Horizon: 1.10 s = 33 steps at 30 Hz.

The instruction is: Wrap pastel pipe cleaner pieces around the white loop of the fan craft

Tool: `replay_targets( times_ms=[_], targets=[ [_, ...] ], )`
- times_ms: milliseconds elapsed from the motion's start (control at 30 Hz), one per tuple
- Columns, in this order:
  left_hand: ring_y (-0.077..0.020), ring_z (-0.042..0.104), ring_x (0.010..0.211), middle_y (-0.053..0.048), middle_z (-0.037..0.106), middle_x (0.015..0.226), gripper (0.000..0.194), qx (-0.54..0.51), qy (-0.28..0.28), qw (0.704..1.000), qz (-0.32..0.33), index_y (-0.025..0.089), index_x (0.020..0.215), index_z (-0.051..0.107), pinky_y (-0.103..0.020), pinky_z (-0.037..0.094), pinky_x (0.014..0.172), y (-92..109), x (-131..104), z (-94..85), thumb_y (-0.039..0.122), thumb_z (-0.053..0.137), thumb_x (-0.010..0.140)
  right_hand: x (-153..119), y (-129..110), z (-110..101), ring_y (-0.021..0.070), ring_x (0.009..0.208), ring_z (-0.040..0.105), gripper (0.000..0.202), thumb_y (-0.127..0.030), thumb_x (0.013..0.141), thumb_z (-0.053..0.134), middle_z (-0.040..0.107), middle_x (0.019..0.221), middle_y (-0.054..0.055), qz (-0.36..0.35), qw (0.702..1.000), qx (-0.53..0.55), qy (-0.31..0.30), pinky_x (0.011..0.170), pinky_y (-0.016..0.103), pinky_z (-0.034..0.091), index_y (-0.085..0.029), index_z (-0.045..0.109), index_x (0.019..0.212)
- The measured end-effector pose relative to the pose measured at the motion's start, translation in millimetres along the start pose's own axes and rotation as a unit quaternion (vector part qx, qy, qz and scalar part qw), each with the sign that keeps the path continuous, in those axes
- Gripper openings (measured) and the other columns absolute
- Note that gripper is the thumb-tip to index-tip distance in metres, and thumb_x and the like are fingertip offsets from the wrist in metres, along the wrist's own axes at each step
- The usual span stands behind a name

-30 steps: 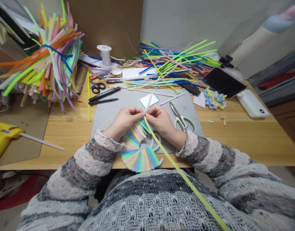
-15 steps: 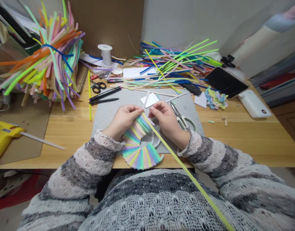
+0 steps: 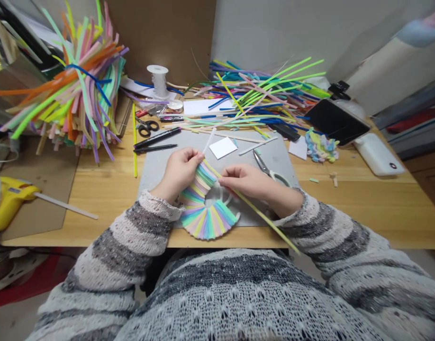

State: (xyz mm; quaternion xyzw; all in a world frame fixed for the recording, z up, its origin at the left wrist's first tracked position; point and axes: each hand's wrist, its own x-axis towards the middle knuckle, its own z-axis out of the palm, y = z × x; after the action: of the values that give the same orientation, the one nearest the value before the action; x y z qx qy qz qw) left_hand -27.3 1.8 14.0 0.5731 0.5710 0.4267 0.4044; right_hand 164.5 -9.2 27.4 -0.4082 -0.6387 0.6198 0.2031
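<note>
A curved band of pastel pipe cleaners point(image 3: 211, 222), striped in green, yellow, pink, purple and blue, hangs in a C shape over the front edge of the grey mat. My left hand point(image 3: 181, 171) pinches its upper end, where a white pipe cleaner point(image 3: 210, 140) sticks up past the fingertips. My right hand point(image 3: 246, 181) is closed on a yellow pipe cleaner point(image 3: 262, 215). That strand runs from the top of the band through my right fingers and down to the right. Scissors with pale handles point(image 3: 274, 174) lie beyond my right wrist.
A grey cutting mat point(image 3: 157, 175) lies under the hands, with a white card point(image 3: 223, 148) on it. Loose pipe cleaners point(image 3: 260, 94) heap up at the back. Bundled ones point(image 3: 78, 85) stand at left above a yellow glue gun point(image 3: 13, 199). A dark-screened phone point(image 3: 336, 121) leans at right.
My right hand has shifted down and slightly right along the yellow pipe cleaner, whose free end has pulled up from near my lap. My left hand has moved slightly left and up.
</note>
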Motion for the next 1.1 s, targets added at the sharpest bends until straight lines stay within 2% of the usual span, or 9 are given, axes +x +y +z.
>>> replay_targets(
  times_ms=[167,433,533,600,667,767,900,1000,1100],
  targets=[
    [-0.0102,0.037,0.052,0.003,0.046,0.055,0.024,-0.049,-0.025,0.998,-0.025,0.016,0.063,0.057,-0.023,0.03,0.051,5,-1,-1.6,0.037,0.062,0.073,3,1,-16,0.0078,0.042,0.045,0.026,-0.033,0.078,0.063,0.049,0.046,-0.005,-0.014,1.0,0.001,-0.008,0.045,0.022,0.034,-0.018,0.051,0.06],
    [-0.0104,0.039,0.054,0.002,0.05,0.057,0.022,-0.046,-0.005,0.999,-0.018,0.016,0.066,0.06,-0.023,0.031,0.051,3,1,-2.1,0.037,0.063,0.072,-1,2,-11,0.0085,0.044,0.047,0.025,-0.034,0.08,0.065,0.054,0.05,-0.004,-0.012,0.998,-0.03,-0.053,0.045,0.023,0.036,-0.019,0.055,0.063],
    [-0.0105,0.041,0.055,0.002,0.053,0.06,0.024,-0.053,0.007,0.998,-0.021,0.015,0.069,0.061,-0.022,0.033,0.052,-1,3,-2.2,0.038,0.064,0.073,-8,-2,-26,0.0092,0.046,0.046,0.028,-0.04,0.079,0.065,0.058,0.053,-0.001,-0.019,0.991,-0.092,-0.091,0.045,0.024,0.035,-0.019,0.06,0.061],
    [-0.0103,0.041,0.055,0.002,0.053,0.061,0.024,-0.054,0.002,0.998,-0.025,0.015,0.07,0.062,-0.022,0.032,0.052,-2,3,-2.2,0.038,0.064,0.073,-8,-1,-42,0.0111,0.047,0.048,0.035,-0.044,0.083,0.058,0.059,0.053,0.0,-0.022,0.986,-0.158,-0.05,0.048,0.025,0.037,-0.019,0.061,0.06],
    [-0.01,0.04,0.055,0.002,0.052,0.06,0.023,-0.053,-0.012,0.998,-0.033,0.015,0.068,0.062,-0.022,0.032,0.051,-1,2,-2.0,0.037,0.064,0.073,-2,4,-59,0.015,0.054,0.053,0.035,-0.042,0.087,0.052,0.062,0.06,0.003,-0.036,0.964,-0.251,0.08,0.055,0.029,0.041,-0.018,0.064,0.064],
    [-0.0097,0.039,0.053,0.002,0.051,0.057,0.022,-0.052,-0.038,0.997,-0.051,0.015,0.065,0.061,-0.022,0.031,0.051,3,-1,-0.7,0.036,0.065,0.072,20,16,-72,0.0247,0.09,0.06,0.023,-0.032,0.083,0.056,0.069,0.097,0.011,-0.089,0.877,-0.402,0.247,0.081,0.038,0.044,-0.016,0.069,0.092],
    [-0.0098,0.041,0.052,0.003,0.052,0.057,0.022,-0.05,-0.069,0.995,-0.057,0.016,0.065,0.062,-0.023,0.034,0.054,5,-2,1.6,0.036,0.067,0.071,46,31,-65,0.0324,0.135,0.032,0.052,-0.035,0.088,0.048,0.037,0.149,0.014,-0.078,0.835,-0.495,0.227,0.106,0.052,0.026,-0.016,0.047,0.137],
    [-0.0102,0.043,0.054,0.003,0.054,0.059,0.021,-0.042,-0.078,0.994,-0.063,0.016,0.066,0.062,-0.024,0.036,0.056,2,-1,2.8,0.035,0.069,0.069,51,35,-56,0.0347,0.143,0.015,0.061,-0.043,0.089,0.044,0.02,0.156,0.013,-0.042,0.812,-0.546,0.199,0.107,0.062,0.014,-0.017,0.035,0.144],
    [-0.0107,0.046,0.057,0.001,0.057,0.065,0.023,-0.054,-0.109,0.99,-0.071,0.015,0.071,0.063,-0.023,0.037,0.057,-2,-1,2.8,0.035,0.072,0.065,50,36,-54,0.0343,0.143,0.013,0.058,-0.046,0.09,0.042,0.019,0.156,0.012,-0.041,0.805,-0.562,0.184,0.108,0.065,0.007,-0.019,0.04,0.141]
  ],
)
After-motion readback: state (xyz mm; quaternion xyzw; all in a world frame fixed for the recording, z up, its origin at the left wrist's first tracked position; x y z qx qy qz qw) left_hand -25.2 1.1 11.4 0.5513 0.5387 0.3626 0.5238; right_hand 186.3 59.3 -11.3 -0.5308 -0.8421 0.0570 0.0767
